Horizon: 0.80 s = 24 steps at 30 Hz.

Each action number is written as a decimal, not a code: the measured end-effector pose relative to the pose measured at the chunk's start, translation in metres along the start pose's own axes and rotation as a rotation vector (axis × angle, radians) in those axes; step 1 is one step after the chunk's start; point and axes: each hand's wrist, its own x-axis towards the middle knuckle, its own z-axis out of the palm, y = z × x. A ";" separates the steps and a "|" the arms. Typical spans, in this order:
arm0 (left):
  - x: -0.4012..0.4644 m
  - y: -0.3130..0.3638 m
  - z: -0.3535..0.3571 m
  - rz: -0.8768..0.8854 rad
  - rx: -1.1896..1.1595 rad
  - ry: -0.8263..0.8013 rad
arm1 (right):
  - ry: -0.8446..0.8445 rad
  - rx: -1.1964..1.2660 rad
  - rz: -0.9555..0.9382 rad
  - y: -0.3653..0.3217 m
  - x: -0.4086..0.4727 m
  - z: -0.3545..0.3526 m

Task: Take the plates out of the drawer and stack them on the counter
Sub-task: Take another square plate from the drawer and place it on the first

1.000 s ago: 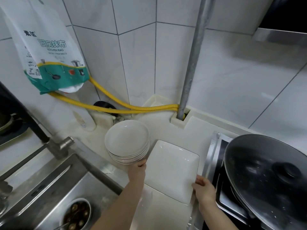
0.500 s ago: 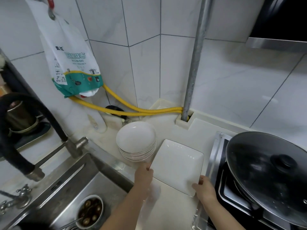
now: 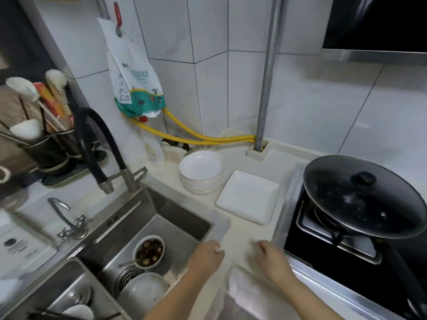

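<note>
1. Left hand [image 3: 205, 255] low over front edge of counter [image 3: 240, 236], beside sink corner; fingers loosely curled, holding nothing.
2. Right hand [image 3: 270, 256] next to it over same counter strip, just left of stove edge; fingers loosely bent, empty too. Both a bit blurred.
3. Hands well apart from plates; touching neither.
4. Square white plate [image 3: 248, 196] lying flat on counter between sink and stove, one corner pointing toward wall.
5. Stack of round white plates [image 3: 202, 172] just behind-left of square plate, near it, contact not clear. Several rims visible in stack, exact count unclear.
6. Drawer not clearly in view; pale blurred shape at bottom centre under right forearm, cannot tell what.
7. Steel sink [image 3: 147, 227] on left: small bowl [image 3: 149, 250] of dark round items with spoon handle sticking out, upturned white bowl [image 3: 143, 294] below it.
8. Black-hosed faucet [image 3: 101, 146] arching behind sink; small chrome tap [image 3: 62, 211] further left.
9. Utensil holder [image 3: 44, 144] at far left with spoons, chopsticks.
10. Black wok with lid [image 3: 362, 195] on gas stove [image 3: 323, 248] at right.
11. Yellow gas hose [image 3: 196, 137] running along wall to grey vertical pipe [image 3: 265, 88] in corner.
12. Printed plastic bag [image 3: 134, 84] hanging on tiled wall above hose.
</note>
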 end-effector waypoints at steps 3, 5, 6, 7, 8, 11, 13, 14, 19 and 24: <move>-0.028 -0.004 0.010 -0.018 0.010 0.032 | -0.068 -0.069 -0.072 0.000 -0.021 0.003; -0.045 -0.008 0.016 -0.044 -0.010 0.044 | -0.099 -0.124 -0.111 0.002 -0.032 0.003; -0.053 -0.010 0.020 -0.056 -0.022 0.049 | -0.114 -0.141 -0.127 0.004 -0.036 0.004; -0.062 -0.012 0.023 -0.073 -0.024 0.053 | -0.130 -0.155 -0.140 0.006 -0.040 0.004; -0.072 -0.013 0.026 -0.096 -0.023 0.060 | -0.147 -0.176 -0.160 0.009 -0.045 0.004; -0.102 -0.017 0.041 -0.176 -0.068 0.090 | -0.221 -0.237 -0.236 0.020 -0.058 0.003; -0.127 -0.017 0.054 -0.240 -0.112 0.116 | -0.281 -0.280 -0.297 0.032 -0.065 0.005; -0.141 -0.017 0.063 -0.273 -0.127 0.123 | -0.306 -0.305 -0.325 0.038 -0.070 0.006; -0.219 -0.016 0.125 -0.436 -0.186 0.114 | -0.445 -0.453 -0.450 0.077 -0.111 0.019; -0.287 -0.017 0.181 -0.598 -0.253 0.114 | -0.545 -0.568 -0.532 0.110 -0.148 0.044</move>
